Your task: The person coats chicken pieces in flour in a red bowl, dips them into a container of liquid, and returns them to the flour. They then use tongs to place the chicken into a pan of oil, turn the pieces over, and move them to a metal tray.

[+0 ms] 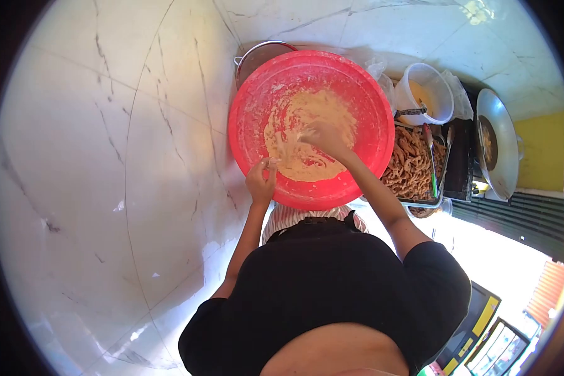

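A wide red basin (375,119) stands in front of my body, with pale yellow flour (313,166) spread over its bottom. My right hand (324,136) reaches into the basin, over or in the flour; its fingers are smeared by motion. At the basin's near left edge is my left hand (261,178), its fingertips drawn together in a pinch. Some whitish matter shows at those fingertips, too small to name.
Right of the basin, a tray (423,203) holds many brown fried strips (410,166) and green-handled tongs (432,166). Behind it stands a white plastic tub (442,97) with yellowish contents. Farther right is a large metal wok (507,147). A marbled wall (169,125) borders the left.
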{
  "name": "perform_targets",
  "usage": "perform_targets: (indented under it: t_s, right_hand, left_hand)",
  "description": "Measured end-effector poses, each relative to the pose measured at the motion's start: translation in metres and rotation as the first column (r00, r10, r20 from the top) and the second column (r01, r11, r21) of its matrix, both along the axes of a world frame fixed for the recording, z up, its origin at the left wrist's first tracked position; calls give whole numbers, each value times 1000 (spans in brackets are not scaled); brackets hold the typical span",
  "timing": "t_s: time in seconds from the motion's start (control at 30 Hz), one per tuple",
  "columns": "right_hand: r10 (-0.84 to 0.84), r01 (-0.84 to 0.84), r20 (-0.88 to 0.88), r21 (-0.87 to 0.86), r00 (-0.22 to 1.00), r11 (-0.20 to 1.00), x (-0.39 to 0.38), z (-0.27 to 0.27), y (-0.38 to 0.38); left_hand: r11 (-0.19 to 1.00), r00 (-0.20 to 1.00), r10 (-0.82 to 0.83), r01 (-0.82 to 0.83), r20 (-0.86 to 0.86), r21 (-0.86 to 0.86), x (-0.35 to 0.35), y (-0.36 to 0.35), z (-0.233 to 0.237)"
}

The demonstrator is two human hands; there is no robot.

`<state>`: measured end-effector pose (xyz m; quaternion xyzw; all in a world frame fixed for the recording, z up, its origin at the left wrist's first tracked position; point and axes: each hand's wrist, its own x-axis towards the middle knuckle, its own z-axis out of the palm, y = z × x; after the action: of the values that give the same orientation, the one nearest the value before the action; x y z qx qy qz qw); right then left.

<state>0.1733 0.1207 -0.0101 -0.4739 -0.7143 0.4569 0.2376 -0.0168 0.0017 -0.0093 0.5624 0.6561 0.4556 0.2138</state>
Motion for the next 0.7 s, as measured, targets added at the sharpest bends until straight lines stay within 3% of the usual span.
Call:
perform_targets:
  t_s: [0.07, 0.17, 0.2, 0.23, 0.3, 0.43, 0.47, 0.5, 0.53, 0.6, 0.63, 0.7]
  right_hand:
    - [-74, 72, -29, -52, 997, 996, 4, -1, -5]
    - [-262, 254, 30, 154, 965, 955, 15, -18, -22]
    - [-101, 77, 264, 103, 959, 992, 17, -22, -29]
    - [67, -80, 473, 8, 879, 997, 18, -25, -35]
    - [242, -196, 703, -148, 669, 969, 18, -26, -54]
    - [234, -145, 756, -183, 612, 972, 26, -17, -80]
    - [-10, -45, 570, 82, 822, 996, 23, -19, -86]
    - [-215, 122, 284, 312, 934, 942, 19, -21, -90]
    - [-246, 151, 287, 315, 926, 937, 16, -15, -90]
    - [-145, 135, 373, 55, 916, 989, 8, -5, -93]
    - [-175, 168, 362, 51, 916, 985, 5, -4, -98]
    - [95, -47, 418, -123, 903, 991, -10, -9, -103]
  left_hand:
    - [999, 1000, 26, -26, -5, -27, -1, 1, -7]
    - [998, 998, 39, -41, 41, 54, 9, -2, -13]
    - [997, 999, 23, -26, 42, 69, 9, -4, -15]
    - [997, 999, 41, -43, 35, 69, 7, -6, -17]
    - [997, 999, 23, -26, 31, 77, -3, -7, -20]
    - [993, 1000, 10, -10, 8, 114, -14, -10, -21]
    - [994, 1000, 14, -17, 23, 109, -15, -11, -20]
    - [994, 999, -20, 17, 27, 112, -17, -11, -22]
    - [995, 999, -11, 8, 34, 97, -19, -12, -25]
    - [996, 1000, -9, 7, 25, 84, -29, -13, -29]
    - [996, 999, -42, 41, 13, 82, -34, -14, -32]
    - [989, 994, -68, 78, -87, 124, -61, -12, -32]
